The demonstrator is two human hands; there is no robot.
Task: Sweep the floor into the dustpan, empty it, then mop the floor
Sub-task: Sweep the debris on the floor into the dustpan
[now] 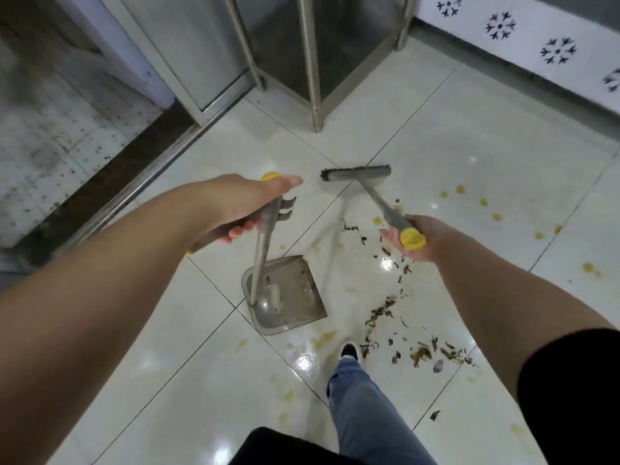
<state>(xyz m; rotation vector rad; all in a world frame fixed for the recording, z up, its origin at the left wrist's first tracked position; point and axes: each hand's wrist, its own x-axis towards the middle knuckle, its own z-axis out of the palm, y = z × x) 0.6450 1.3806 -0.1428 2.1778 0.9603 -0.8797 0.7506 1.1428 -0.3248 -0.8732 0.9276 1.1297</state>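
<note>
I grip the grey upright handle of the grey plastic dustpan in my left hand, fingers curled round it just under its yellow cap. My right hand holds the grey yellow-capped handle of the grey broom, though how firmly the fingers wrap it I cannot tell.

The broom head sits on the glossy white tiled floor ahead of both hands. The scattered dry brown leaf litter lies below my right hand, just beside the pan's open lip. I judge the sweep goes best in short strokes toward that lip, pan pressed flat.

Steel desk legs stand beyond the broom, a metal threshold rail lies outside my left hand, and my shoe is near the litter. Open floor remains to the right.
</note>
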